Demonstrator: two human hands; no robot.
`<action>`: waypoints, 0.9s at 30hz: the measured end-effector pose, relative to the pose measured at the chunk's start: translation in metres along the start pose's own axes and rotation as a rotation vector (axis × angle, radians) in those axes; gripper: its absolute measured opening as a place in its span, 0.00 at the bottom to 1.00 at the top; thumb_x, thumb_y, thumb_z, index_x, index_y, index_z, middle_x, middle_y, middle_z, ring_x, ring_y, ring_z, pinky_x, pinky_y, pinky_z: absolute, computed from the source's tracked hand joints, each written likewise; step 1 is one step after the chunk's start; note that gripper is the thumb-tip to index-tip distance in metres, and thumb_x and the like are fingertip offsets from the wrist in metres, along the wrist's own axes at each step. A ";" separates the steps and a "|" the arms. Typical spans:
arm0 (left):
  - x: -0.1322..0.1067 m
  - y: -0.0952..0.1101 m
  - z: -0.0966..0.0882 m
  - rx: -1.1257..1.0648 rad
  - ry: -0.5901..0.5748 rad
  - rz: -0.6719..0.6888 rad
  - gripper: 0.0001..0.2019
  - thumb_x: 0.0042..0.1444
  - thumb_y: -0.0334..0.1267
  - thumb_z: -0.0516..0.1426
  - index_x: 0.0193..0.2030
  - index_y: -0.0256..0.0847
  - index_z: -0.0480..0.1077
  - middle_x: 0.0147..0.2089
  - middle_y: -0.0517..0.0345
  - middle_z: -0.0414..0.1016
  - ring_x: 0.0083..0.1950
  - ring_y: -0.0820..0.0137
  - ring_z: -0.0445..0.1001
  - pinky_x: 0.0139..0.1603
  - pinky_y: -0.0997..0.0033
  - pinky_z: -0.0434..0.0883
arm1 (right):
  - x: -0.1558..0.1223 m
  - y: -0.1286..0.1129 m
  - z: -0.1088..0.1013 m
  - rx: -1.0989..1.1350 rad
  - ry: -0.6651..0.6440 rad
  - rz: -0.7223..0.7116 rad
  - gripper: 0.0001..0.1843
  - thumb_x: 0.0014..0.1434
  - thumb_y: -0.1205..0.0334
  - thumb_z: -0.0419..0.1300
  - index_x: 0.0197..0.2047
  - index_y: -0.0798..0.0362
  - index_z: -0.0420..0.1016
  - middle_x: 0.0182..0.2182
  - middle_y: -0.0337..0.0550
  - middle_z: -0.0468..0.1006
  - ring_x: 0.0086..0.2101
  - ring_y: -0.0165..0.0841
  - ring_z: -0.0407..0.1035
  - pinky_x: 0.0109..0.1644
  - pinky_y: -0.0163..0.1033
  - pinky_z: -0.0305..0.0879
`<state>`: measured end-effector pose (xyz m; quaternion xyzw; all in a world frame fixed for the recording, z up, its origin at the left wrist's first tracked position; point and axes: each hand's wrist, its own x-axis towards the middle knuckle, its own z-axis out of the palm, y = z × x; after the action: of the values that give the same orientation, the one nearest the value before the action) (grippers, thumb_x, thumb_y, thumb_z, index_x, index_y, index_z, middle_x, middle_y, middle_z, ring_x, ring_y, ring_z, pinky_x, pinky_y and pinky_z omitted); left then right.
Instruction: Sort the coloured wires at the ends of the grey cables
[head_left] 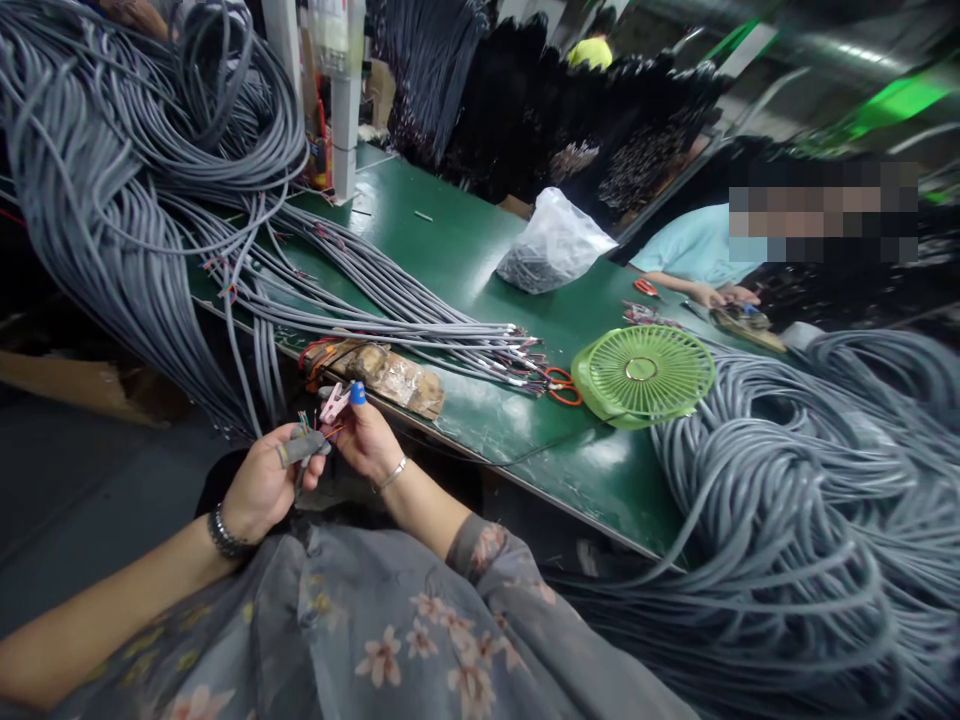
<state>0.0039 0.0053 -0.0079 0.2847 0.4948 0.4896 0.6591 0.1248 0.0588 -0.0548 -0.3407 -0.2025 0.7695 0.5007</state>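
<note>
My left hand (262,482) is closed around the end of a grey cable (304,447), whose coloured inner wires stick up from the stripped tip. My right hand (365,435) is closed on a small pink tool (334,402) held right at those wires; a blue cap covers one fingertip. Both hands hover below the near edge of the green table (457,250), above my lap.
Huge bundles of grey cable (112,170) hang at left and pile up at right (795,530). On the table lie stripped cable ends (495,352), a taped block (390,375), orange scissors (561,385), a green fan (643,373) and a plastic bag (551,245). Another person's hands (712,293) work across the table.
</note>
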 end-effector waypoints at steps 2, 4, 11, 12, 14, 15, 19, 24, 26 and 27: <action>-0.001 -0.001 -0.002 0.013 -0.003 0.014 0.16 0.30 0.43 0.74 0.18 0.39 0.73 0.15 0.60 0.72 0.15 0.77 0.64 0.16 0.78 0.60 | -0.002 -0.002 -0.002 -0.030 -0.036 0.037 0.30 0.63 0.31 0.63 0.35 0.53 0.79 0.27 0.40 0.78 0.28 0.30 0.69 0.34 0.35 0.70; -0.004 -0.002 -0.005 0.025 0.000 0.025 0.16 0.31 0.43 0.74 0.19 0.40 0.73 0.15 0.60 0.72 0.15 0.76 0.64 0.17 0.77 0.61 | -0.005 -0.005 -0.008 -0.100 -0.079 0.107 0.33 0.63 0.28 0.59 0.34 0.53 0.78 0.27 0.40 0.78 0.27 0.30 0.69 0.33 0.34 0.71; -0.012 -0.014 -0.016 0.133 -0.008 0.029 0.16 0.33 0.45 0.74 0.19 0.40 0.74 0.17 0.58 0.75 0.17 0.74 0.67 0.19 0.74 0.65 | -0.020 -0.024 -0.030 -0.461 -0.305 0.232 0.29 0.50 0.35 0.75 0.34 0.55 0.79 0.27 0.39 0.79 0.27 0.28 0.72 0.34 0.35 0.71; -0.012 -0.015 -0.016 0.150 -0.006 0.034 0.16 0.34 0.45 0.74 0.19 0.40 0.75 0.17 0.58 0.75 0.17 0.74 0.68 0.20 0.74 0.66 | -0.021 -0.026 -0.031 -0.497 -0.325 0.211 0.28 0.47 0.38 0.78 0.33 0.55 0.79 0.27 0.38 0.79 0.27 0.28 0.71 0.34 0.35 0.71; -0.013 -0.017 -0.017 0.189 -0.009 0.048 0.15 0.35 0.45 0.73 0.19 0.40 0.75 0.17 0.58 0.75 0.17 0.74 0.68 0.20 0.74 0.66 | -0.022 -0.028 -0.029 -0.548 -0.345 0.143 0.27 0.42 0.42 0.80 0.30 0.55 0.79 0.26 0.36 0.78 0.26 0.26 0.69 0.35 0.34 0.69; -0.013 -0.018 -0.017 0.214 -0.020 0.049 0.14 0.36 0.45 0.73 0.19 0.41 0.75 0.17 0.58 0.75 0.17 0.73 0.69 0.21 0.74 0.67 | -0.022 -0.028 -0.027 -0.568 -0.350 0.108 0.26 0.42 0.43 0.80 0.29 0.55 0.78 0.25 0.35 0.78 0.26 0.26 0.68 0.35 0.34 0.68; -0.010 -0.019 -0.019 0.313 -0.128 -0.044 0.11 0.37 0.43 0.71 0.19 0.41 0.76 0.18 0.55 0.78 0.19 0.71 0.71 0.22 0.72 0.70 | -0.023 -0.026 -0.021 -0.704 -0.354 0.007 0.24 0.44 0.45 0.79 0.25 0.55 0.77 0.23 0.34 0.75 0.26 0.27 0.66 0.36 0.35 0.66; -0.007 -0.020 -0.024 0.359 -0.205 -0.171 0.06 0.37 0.38 0.68 0.20 0.40 0.77 0.19 0.53 0.79 0.19 0.68 0.73 0.22 0.71 0.70 | -0.029 -0.023 -0.018 -0.849 -0.358 -0.058 0.25 0.46 0.42 0.78 0.26 0.54 0.76 0.23 0.33 0.73 0.27 0.27 0.64 0.35 0.35 0.64; -0.007 -0.020 -0.024 0.346 -0.205 -0.181 0.05 0.37 0.37 0.68 0.20 0.41 0.77 0.18 0.54 0.79 0.19 0.68 0.73 0.22 0.71 0.70 | -0.030 -0.020 -0.020 -0.814 -0.346 -0.048 0.27 0.45 0.38 0.77 0.26 0.54 0.76 0.23 0.33 0.74 0.27 0.28 0.65 0.36 0.36 0.64; -0.008 -0.020 -0.023 0.330 -0.196 -0.175 0.05 0.37 0.37 0.68 0.19 0.41 0.77 0.18 0.54 0.78 0.19 0.68 0.73 0.22 0.71 0.70 | -0.030 -0.019 -0.022 -0.780 -0.329 -0.045 0.29 0.45 0.36 0.76 0.26 0.54 0.77 0.24 0.34 0.75 0.27 0.28 0.65 0.36 0.36 0.65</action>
<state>-0.0110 -0.0115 -0.0300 0.3908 0.5246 0.3130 0.6885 0.1607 0.0385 -0.0474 -0.3728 -0.5631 0.6683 0.3119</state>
